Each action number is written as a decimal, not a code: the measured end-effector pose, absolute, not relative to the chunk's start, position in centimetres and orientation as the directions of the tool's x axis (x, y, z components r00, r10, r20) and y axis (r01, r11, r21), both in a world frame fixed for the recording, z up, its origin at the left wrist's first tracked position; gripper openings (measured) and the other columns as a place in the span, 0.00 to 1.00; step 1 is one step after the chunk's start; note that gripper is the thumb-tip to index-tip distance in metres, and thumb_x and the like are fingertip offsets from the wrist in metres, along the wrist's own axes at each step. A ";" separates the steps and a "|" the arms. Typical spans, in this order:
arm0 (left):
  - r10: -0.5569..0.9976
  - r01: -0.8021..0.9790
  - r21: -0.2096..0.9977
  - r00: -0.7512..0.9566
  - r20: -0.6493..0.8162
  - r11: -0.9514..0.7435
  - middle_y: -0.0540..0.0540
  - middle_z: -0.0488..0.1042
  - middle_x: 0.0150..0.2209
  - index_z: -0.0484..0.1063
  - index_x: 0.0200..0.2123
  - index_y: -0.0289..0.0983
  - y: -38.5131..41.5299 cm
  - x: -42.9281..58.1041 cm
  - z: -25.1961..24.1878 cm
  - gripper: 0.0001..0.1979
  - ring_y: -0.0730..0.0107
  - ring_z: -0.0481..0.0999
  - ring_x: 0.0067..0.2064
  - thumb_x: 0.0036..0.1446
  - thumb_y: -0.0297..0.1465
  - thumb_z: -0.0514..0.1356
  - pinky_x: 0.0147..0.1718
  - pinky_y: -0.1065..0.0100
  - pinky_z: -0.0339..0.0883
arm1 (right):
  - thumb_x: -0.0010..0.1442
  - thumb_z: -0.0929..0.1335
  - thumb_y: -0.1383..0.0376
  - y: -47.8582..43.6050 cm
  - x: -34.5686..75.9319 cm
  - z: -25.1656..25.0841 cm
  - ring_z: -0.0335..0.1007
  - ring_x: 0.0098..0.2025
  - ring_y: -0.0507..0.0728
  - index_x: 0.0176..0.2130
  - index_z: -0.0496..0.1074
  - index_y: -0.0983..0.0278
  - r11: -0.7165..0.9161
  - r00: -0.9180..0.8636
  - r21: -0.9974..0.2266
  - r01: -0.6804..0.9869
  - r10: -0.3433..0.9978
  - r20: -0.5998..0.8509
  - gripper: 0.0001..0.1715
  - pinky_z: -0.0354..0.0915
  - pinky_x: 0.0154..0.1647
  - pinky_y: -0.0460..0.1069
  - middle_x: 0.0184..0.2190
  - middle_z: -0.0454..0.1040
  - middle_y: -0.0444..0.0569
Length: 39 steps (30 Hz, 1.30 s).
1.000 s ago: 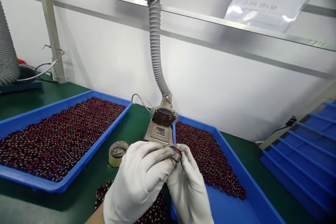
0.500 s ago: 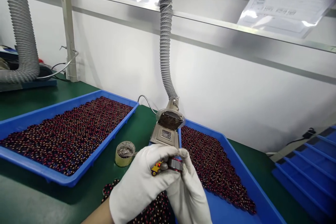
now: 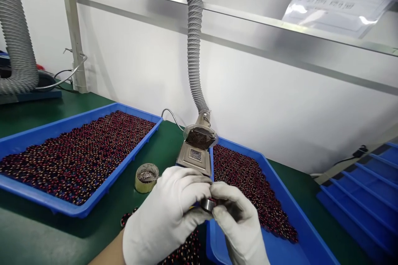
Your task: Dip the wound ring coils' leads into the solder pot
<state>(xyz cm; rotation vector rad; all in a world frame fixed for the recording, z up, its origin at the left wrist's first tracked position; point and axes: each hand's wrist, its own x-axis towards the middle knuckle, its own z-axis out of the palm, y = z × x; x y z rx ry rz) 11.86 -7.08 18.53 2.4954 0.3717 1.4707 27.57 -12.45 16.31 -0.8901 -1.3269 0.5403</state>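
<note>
White gloves cover both hands, which meet at the lower middle. My left hand point(image 3: 168, 215) is closed, its thumb and fingers pinching a small dark ring with a shiny metal band point(image 3: 207, 204). From the right, my right hand point(image 3: 239, 219) pinches the same ring with thumb and forefinger. Gloved fingers hide part of the ring. Below the hands lies a pile of small dark rings with red and cream marks point(image 3: 186, 250). A round tin point(image 3: 143, 186) with grey contents and a thin tool stands left of my left hand.
Blue trays of small rings stand at left point(image 3: 124, 169) and right point(image 3: 273, 174). Behind the hands is a metal device point(image 3: 194, 156) under a grey hose point(image 3: 194, 49). Stacked blue trays point(image 3: 357, 198) are at far right, on the green table point(image 3: 37, 225).
My right hand has turned and shifted right, its fingers now curled around the ring's right side. The yellow item seen in my left hand is now mostly hidden. The view has shifted slightly.
</note>
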 end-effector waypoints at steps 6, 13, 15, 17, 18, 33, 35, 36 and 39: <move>0.250 0.299 0.138 0.381 0.890 -0.944 0.45 0.78 0.43 0.70 0.39 0.34 -7.8 12.2 18.4 0.05 0.63 0.73 0.46 0.63 0.28 0.54 0.48 0.58 0.63 | 0.58 0.69 0.68 -12.3 25.6 16.4 0.70 0.40 0.53 0.31 0.75 0.59 0.573 0.343 -0.801 0.171 0.728 0.594 0.06 0.66 0.43 0.46 0.35 0.74 0.45; 0.232 0.319 0.118 0.349 0.908 -0.940 0.46 0.78 0.40 0.68 0.37 0.34 -7.7 12.2 18.4 0.02 0.65 0.74 0.44 0.62 0.25 0.56 0.46 0.59 0.65 | 0.58 0.70 0.62 -12.4 25.4 17.0 0.71 0.39 0.52 0.34 0.76 0.59 0.509 0.396 -0.839 -0.191 0.823 0.408 0.04 0.67 0.43 0.45 0.34 0.75 0.44; 0.231 0.326 0.116 0.339 0.912 -0.938 0.45 0.78 0.40 0.68 0.37 0.34 -7.7 12.1 18.3 0.03 0.65 0.75 0.44 0.62 0.26 0.55 0.46 0.59 0.66 | 0.55 0.72 0.65 -12.4 25.8 16.7 0.71 0.40 0.53 0.35 0.77 0.59 0.495 0.365 -0.868 -0.040 0.816 0.449 0.04 0.67 0.43 0.46 0.36 0.76 0.45; 0.237 0.323 0.125 0.335 0.912 -0.938 0.46 0.78 0.41 0.68 0.37 0.34 -7.6 12.1 18.4 0.02 0.65 0.75 0.44 0.62 0.27 0.56 0.46 0.58 0.66 | 0.52 0.74 0.67 -12.3 26.0 16.3 0.71 0.40 0.55 0.33 0.78 0.59 0.500 0.338 -0.865 0.037 0.808 0.482 0.04 0.67 0.42 0.47 0.36 0.76 0.46; 0.239 0.318 0.130 0.334 0.912 -0.939 0.46 0.78 0.41 0.68 0.37 0.35 -7.6 12.2 18.4 0.02 0.64 0.75 0.44 0.62 0.27 0.56 0.46 0.58 0.66 | 0.52 0.74 0.67 -12.3 26.0 16.2 0.71 0.40 0.55 0.31 0.78 0.59 0.513 0.332 -0.858 0.032 0.804 0.493 0.03 0.67 0.42 0.48 0.36 0.76 0.46; 0.297 0.317 0.192 0.325 0.898 -0.929 0.45 0.77 0.42 0.68 0.41 0.35 -7.1 12.6 17.7 0.08 0.63 0.75 0.44 0.57 0.22 0.56 0.45 0.57 0.67 | 0.47 0.76 0.65 -11.6 24.1 16.4 0.72 0.40 0.54 0.39 0.76 0.61 0.321 0.343 -0.868 -0.379 0.920 0.190 0.16 0.68 0.46 0.48 0.38 0.77 0.47; 0.358 0.259 0.280 0.333 0.873 -0.924 0.45 0.77 0.42 0.68 0.45 0.36 -6.9 12.6 17.4 0.11 0.65 0.74 0.45 0.58 0.23 0.57 0.45 0.60 0.67 | 0.50 0.75 0.65 -11.7 23.8 16.6 0.72 0.42 0.55 0.40 0.76 0.61 0.263 0.274 -0.817 -0.513 0.952 0.134 0.15 0.68 0.48 0.50 0.40 0.76 0.48; 0.375 0.222 0.314 0.337 0.864 -0.923 0.46 0.77 0.42 0.68 0.46 0.37 -6.8 12.5 17.3 0.11 0.66 0.74 0.45 0.59 0.24 0.57 0.45 0.61 0.68 | 0.51 0.74 0.65 -11.7 23.8 16.8 0.72 0.42 0.55 0.40 0.76 0.60 0.244 0.244 -0.788 -0.566 0.962 0.123 0.14 0.69 0.48 0.50 0.40 0.76 0.48; 0.363 0.088 0.356 0.356 0.861 -0.930 0.46 0.77 0.43 0.70 0.46 0.39 -6.2 12.0 17.5 0.10 0.68 0.75 0.45 0.61 0.29 0.58 0.47 0.63 0.68 | 0.51 0.74 0.66 -11.8 23.9 17.0 0.73 0.39 0.53 0.39 0.77 0.59 0.238 0.194 -0.740 -0.630 0.970 0.147 0.12 0.70 0.45 0.48 0.39 0.77 0.47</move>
